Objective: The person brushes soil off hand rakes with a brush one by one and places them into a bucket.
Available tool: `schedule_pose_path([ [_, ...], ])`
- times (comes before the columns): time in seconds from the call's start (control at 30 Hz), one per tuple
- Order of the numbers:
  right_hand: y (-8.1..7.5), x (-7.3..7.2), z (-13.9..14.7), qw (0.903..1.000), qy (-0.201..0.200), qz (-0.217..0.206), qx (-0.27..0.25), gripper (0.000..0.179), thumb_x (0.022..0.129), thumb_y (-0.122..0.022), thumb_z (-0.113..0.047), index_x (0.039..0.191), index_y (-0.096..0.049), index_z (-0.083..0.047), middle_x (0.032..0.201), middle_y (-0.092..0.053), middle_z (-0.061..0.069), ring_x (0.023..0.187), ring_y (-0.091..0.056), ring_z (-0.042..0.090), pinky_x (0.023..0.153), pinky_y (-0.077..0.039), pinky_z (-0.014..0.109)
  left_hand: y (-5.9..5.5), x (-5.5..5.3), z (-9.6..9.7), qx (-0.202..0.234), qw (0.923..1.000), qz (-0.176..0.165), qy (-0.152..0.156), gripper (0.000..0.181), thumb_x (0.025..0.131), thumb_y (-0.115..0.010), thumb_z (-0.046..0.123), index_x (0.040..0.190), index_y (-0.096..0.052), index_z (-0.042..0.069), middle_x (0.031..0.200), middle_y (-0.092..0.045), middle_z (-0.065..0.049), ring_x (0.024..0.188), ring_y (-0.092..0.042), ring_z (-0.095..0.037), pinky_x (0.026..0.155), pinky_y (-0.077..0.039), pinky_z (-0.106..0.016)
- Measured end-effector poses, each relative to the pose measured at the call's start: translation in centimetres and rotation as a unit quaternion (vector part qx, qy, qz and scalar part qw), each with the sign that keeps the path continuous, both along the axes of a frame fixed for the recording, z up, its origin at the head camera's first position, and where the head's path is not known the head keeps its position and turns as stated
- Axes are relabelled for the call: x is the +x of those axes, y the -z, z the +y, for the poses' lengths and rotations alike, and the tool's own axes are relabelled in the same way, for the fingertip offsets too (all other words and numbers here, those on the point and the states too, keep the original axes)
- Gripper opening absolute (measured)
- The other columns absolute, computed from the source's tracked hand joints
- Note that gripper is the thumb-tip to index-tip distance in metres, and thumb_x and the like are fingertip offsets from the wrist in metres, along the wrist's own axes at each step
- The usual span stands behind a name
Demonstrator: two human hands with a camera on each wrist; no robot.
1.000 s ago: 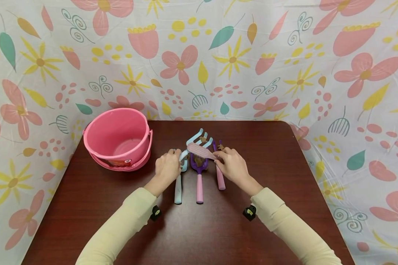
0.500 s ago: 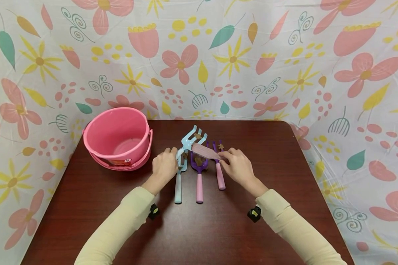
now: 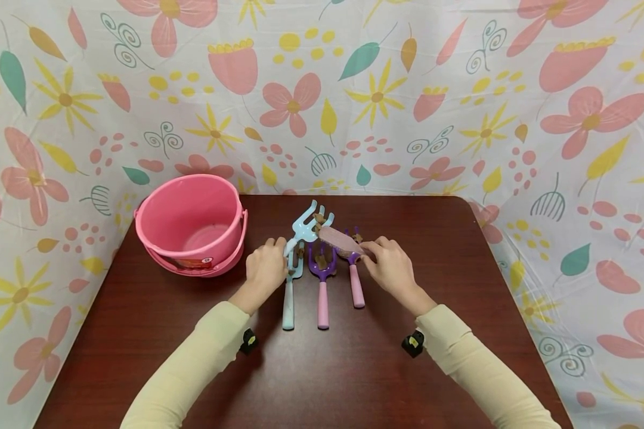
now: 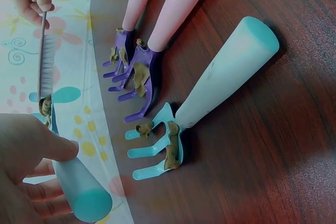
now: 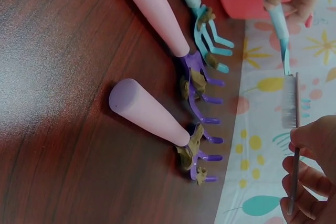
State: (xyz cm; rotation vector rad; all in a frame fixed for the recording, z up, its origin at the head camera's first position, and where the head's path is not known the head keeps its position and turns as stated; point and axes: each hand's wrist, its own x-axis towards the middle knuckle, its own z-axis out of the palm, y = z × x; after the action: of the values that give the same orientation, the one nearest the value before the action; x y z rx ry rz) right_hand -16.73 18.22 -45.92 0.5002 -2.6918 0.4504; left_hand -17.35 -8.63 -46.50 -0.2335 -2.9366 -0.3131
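Observation:
My left hand (image 3: 265,269) grips the pale handle of a light blue hand rake (image 3: 304,230), its tines raised above the table and carrying brown clay-like clumps (image 4: 45,105). A pink brush (image 3: 340,240) with white bristles (image 4: 48,66) is pinched by its thin handle in my right hand (image 3: 393,268). In the wrist views the bristles touch or nearly touch the rake's head. Below lie a second light blue rake (image 3: 288,304) and two purple rakes with pink handles, one in the middle (image 3: 323,307) and one to its right (image 3: 356,289). Brown clumps cling to all three.
To the left stands a pink bucket (image 3: 193,238) with its handle folded down at the front. Beneath everything is a dark reddish-brown table (image 3: 322,381). A white flower-patterned cloth (image 3: 440,119) hangs behind and along the sides.
The rake in my left hand has shifted slightly left and away from me. My right hand has drawn the brush rightward across the rake's head.

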Motion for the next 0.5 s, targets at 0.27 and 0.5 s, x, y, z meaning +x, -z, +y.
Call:
schedule_pose_path([
  [0.27,0.01,-0.26,0.07,1.0,0.006,0.005,-0.005,0.022,0.077,-0.07,-0.014,0.099,-0.07,-0.013,0.083,-0.062,0.005,0.071,-0.054,0.023,0.054,-0.044,0.033,0.06,0.1,-0.11,0.0,1.0,-0.003,0.001,0.025,0.077,-0.069,0.019,0.095,-0.057,0.007,0.079,-0.056,-0.009,0.063,-0.062,-0.028,0.048,-0.048,-0.04],
  [0.5,-0.27,-0.33,-0.57,0.9998,-0.01,0.017,-0.009,0.022,0.078,-0.07,-0.015,0.1,-0.07,-0.013,0.083,-0.061,0.005,0.072,-0.053,0.022,0.055,-0.044,0.033,0.26,0.06,-0.08,0.001,1.0,-0.008,-0.001,0.026,0.078,-0.069,0.02,0.097,-0.056,0.007,0.081,-0.057,-0.009,0.064,-0.062,-0.028,0.049,-0.049,-0.04],
])
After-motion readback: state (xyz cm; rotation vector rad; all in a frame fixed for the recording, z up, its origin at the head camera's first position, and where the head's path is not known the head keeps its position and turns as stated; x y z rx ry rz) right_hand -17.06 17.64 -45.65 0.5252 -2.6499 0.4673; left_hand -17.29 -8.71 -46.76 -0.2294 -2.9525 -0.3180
